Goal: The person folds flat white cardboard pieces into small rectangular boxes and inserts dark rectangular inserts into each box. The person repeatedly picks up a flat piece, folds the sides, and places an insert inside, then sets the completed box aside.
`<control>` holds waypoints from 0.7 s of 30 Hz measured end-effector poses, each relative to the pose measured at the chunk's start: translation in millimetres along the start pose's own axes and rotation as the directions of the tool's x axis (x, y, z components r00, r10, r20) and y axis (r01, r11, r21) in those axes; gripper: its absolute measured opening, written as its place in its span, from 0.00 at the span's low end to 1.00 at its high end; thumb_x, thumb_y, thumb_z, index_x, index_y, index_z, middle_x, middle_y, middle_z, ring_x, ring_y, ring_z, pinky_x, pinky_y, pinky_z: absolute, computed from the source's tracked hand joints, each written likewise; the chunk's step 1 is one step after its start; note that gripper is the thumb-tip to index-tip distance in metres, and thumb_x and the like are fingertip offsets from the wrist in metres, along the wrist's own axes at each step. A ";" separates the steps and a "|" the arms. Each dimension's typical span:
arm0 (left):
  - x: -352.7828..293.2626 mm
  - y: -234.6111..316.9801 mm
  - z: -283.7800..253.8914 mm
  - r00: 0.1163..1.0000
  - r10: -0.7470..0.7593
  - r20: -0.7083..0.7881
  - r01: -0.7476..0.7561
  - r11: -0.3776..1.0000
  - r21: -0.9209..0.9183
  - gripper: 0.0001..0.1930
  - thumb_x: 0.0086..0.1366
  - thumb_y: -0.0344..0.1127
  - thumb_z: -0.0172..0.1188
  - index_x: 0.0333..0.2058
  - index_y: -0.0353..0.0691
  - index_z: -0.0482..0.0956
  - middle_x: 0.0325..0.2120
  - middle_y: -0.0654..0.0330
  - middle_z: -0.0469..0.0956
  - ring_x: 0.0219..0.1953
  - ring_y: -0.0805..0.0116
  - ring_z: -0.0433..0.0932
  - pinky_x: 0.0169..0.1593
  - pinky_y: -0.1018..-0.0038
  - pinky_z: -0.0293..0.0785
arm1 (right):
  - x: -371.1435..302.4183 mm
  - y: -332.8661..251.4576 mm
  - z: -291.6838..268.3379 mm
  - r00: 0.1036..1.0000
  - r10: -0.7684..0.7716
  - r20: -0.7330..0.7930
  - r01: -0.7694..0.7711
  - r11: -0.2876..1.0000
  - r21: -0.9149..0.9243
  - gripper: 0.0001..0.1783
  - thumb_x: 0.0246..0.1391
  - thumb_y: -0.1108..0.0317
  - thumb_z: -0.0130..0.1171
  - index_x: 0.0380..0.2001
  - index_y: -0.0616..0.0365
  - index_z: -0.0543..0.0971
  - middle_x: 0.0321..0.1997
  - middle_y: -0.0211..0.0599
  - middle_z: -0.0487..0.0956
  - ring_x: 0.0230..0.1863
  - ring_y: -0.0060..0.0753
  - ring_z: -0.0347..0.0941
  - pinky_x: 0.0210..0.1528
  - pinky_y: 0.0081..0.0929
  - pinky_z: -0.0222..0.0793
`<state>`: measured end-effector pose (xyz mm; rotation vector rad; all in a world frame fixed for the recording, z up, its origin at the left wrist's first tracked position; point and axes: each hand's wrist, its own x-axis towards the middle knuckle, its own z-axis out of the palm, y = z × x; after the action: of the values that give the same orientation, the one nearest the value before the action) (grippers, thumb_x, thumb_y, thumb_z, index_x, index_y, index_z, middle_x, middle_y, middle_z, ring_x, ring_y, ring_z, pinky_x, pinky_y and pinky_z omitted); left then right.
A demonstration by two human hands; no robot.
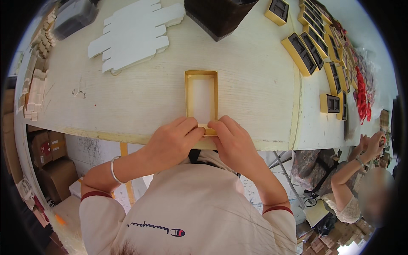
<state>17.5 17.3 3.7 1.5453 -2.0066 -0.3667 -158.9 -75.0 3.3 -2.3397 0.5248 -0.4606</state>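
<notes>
We hold an open gold box [202, 97] at the middle of the near edge of the table [255, 97], one short end toward us. Our left hand [175, 138] has its fingers closed on the box's near left corner; our right hand [235, 141] pinches the near right corner. Straight beyond, well in from the near edge, stands a dark brown container [217, 19]; to its left lie flat white card blanks [136, 36]. Smaller boxes with black inserts [302, 53] crowd toward the right edge beside red strands [361, 93]; pale pieces [36, 91] line the left edge.
</notes>
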 end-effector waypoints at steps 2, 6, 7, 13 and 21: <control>2.0 -0.2 -1.3 1.000 -0.018 -0.018 0.018 0.999 -0.049 0.07 0.51 0.23 0.59 0.31 0.36 0.75 0.27 0.59 0.67 0.29 0.65 0.72 0.26 0.74 0.71 | 0.9 -0.6 -0.8 0.999 0.019 0.027 -0.018 1.000 -0.008 0.13 0.43 0.83 0.58 0.35 0.62 0.72 0.32 0.41 0.65 0.31 0.42 0.67 0.28 0.34 0.67; 1.9 1.7 -1.3 0.998 -0.062 0.002 0.062 0.998 -0.032 0.06 0.52 0.24 0.61 0.30 0.35 0.75 0.26 0.58 0.68 0.28 0.64 0.72 0.27 0.72 0.71 | 1.2 -0.3 -4.0 0.998 0.024 0.054 -0.025 0.999 0.027 0.13 0.41 0.84 0.56 0.33 0.62 0.71 0.31 0.40 0.64 0.31 0.41 0.68 0.28 0.33 0.67; 2.6 3.6 -3.6 0.997 -0.078 0.025 0.078 0.997 0.007 0.07 0.52 0.24 0.62 0.31 0.35 0.76 0.26 0.58 0.69 0.28 0.63 0.72 0.27 0.71 0.71 | 0.6 -2.0 -3.4 0.998 0.023 0.054 -0.021 0.999 -0.038 0.13 0.40 0.84 0.57 0.33 0.62 0.71 0.31 0.40 0.64 0.31 0.40 0.68 0.27 0.33 0.67; 0.4 5.9 -0.1 0.995 -0.071 0.075 0.057 0.981 0.183 0.07 0.52 0.26 0.61 0.31 0.37 0.75 0.26 0.59 0.69 0.28 0.63 0.71 0.26 0.71 0.70 | 2.9 -6.2 8.2 1.000 0.011 -0.011 -0.013 0.963 -0.268 0.13 0.38 0.82 0.59 0.30 0.60 0.71 0.31 0.39 0.63 0.30 0.37 0.67 0.25 0.28 0.66; 5.1 2.5 -8.3 0.974 -0.142 0.179 0.126 0.987 0.101 0.07 0.53 0.26 0.60 0.31 0.37 0.74 0.27 0.58 0.69 0.27 0.60 0.73 0.26 0.69 0.70 | 6.6 -7.8 -4.7 0.995 0.067 0.073 -0.060 0.993 -0.102 0.10 0.39 0.83 0.56 0.28 0.61 0.71 0.30 0.39 0.65 0.30 0.39 0.69 0.27 0.33 0.67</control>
<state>19.6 14.2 13.1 1.7653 -2.0886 -0.4975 -153.6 -75.5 13.1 -2.4169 0.5963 -0.3209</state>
